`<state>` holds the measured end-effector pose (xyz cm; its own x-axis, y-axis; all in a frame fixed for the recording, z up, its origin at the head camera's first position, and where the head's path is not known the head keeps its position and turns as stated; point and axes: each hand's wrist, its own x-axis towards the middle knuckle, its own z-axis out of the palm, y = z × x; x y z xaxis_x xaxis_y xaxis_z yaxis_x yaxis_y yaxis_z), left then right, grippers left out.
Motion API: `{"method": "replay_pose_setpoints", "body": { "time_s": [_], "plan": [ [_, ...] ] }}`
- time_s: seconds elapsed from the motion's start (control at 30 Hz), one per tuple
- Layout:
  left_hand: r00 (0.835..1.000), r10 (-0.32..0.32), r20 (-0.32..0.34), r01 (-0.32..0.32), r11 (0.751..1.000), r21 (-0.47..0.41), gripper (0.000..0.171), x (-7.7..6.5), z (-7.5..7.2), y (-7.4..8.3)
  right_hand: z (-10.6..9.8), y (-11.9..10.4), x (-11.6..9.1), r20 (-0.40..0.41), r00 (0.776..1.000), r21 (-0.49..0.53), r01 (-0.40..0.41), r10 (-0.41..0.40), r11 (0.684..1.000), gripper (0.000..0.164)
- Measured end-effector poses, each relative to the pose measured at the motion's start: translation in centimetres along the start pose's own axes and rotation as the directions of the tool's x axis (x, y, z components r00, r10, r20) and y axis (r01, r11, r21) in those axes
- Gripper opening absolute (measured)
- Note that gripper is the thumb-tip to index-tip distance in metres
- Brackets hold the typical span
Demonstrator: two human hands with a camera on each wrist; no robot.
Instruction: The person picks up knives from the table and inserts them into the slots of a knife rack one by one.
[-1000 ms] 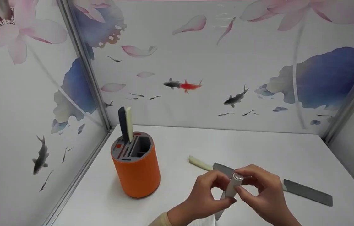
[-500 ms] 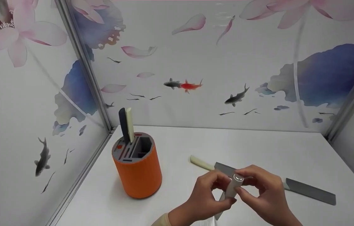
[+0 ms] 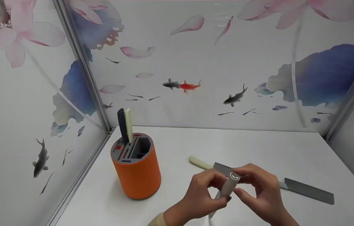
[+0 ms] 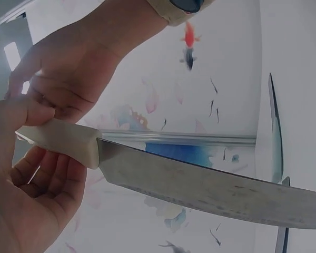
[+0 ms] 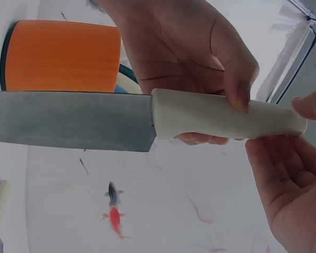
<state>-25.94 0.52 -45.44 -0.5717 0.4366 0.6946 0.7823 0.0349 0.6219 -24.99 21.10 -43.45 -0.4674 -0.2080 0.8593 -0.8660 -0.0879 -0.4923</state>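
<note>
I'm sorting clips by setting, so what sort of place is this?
Probably a purpose-built booth rather than a home kitchen: printed fish-and-lotus panels with metal strips at their corners stand around a white table holding an orange knife block.

Pale-handled knife, smudged grey blade pointing down, held aloft.

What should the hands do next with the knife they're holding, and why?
I think the right hand should gently let go of the handle, leaving the knife to the left hand. The left hand grips the handle, the blade points down, and that hand is nearer the orange knife block, whose front slot looks free.
</note>
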Motion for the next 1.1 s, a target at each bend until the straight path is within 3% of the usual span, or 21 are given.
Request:
{"method": "replay_pose_setpoints", "body": {
  "time_s": [0.1, 0.2, 0.3, 0.37, 0.47, 0.57, 0.63, 0.77, 0.87, 0.97, 1.1],
  "plan": [
    [1.000, -0.009, -0.014, 0.009, 1.000, -0.003, 0.032, 0.1, -0.6, 0.0, -0.3, 1.5, 0.0, -0.050, 0.999, 0.064, 0.008, -0.004, 0.998, 0.044],
    [0.999, -0.032, -0.025, 0.031, 0.999, -0.031, 0.032, 0.2, -1.4, 0.2, -0.7, 3.9, 0.1, -0.118, 0.992, 0.054, -0.031, 0.038, 0.998, 0.040],
    [0.998, -0.047, -0.036, 0.045, 0.998, -0.051, 0.031, 0.3, -2.2, 0.5, -0.7, 6.9, 0.1, -0.152, 0.976, -0.026, -0.165, 0.159, 0.986, 0.034],
    [0.997, -0.064, -0.039, 0.061, 0.995, -0.076, 0.030, 0.4, -2.8, 0.7, -0.3, 8.9, -0.1, -0.161, 0.949, -0.073, -0.286, 0.271, 0.955, 0.031],
    [0.995, -0.096, -0.038, 0.092, 0.990, -0.107, 0.029, 0.4, -3.6, 1.1, 0.7, 11.1, -0.3, -0.153, 0.881, -0.132, -0.467, 0.448, 0.874, 0.034],
    [0.990, -0.136, -0.039, 0.130, 0.982, -0.137, 0.029, 0.5, -4.7, 1.8, 2.1, 12.8, -0.5, -0.101, 0.822, -0.155, -0.569, 0.560, 0.808, 0.042],
    [0.989, -0.139, -0.047, 0.132, 0.982, -0.135, 0.030, 0.5, -5.6, 2.2, 3.2, 13.7, -0.5, -0.050, 0.802, -0.168, -0.595, 0.596, 0.786, 0.048],
    [0.988, -0.130, -0.080, 0.120, 0.985, -0.124, 0.032, 0.4, -7.6, 3.2, 5.7, 15.1, -0.7, 0.052, 0.788, -0.157, -0.600, 0.613, 0.785, 0.053],
    [0.985, -0.125, -0.116, 0.112, 0.987, -0.118, 0.033, 0.1, -9.2, 3.8, 7.9, 16.1, -0.9, 0.108, 0.766, -0.109, -0.624, 0.633, 0.774, 0.058],
    [0.982, -0.100, -0.161, 0.082, 0.990, -0.115, 0.034, -0.3, -10.7, 4.3, 10.0, 16.7, -1.1, 0.146, 0.743, -0.081, -0.650, 0.654, 0.756, 0.069],
    [0.973, -0.066, -0.223, 0.041, 0.992, -0.116, 0.034, -0.6, -12.3, 4.9, 12.5, 17.1, -1.4, 0.157, 0.728, -0.058, -0.668, 0.668, 0.742, 0.084]
  ]
}}
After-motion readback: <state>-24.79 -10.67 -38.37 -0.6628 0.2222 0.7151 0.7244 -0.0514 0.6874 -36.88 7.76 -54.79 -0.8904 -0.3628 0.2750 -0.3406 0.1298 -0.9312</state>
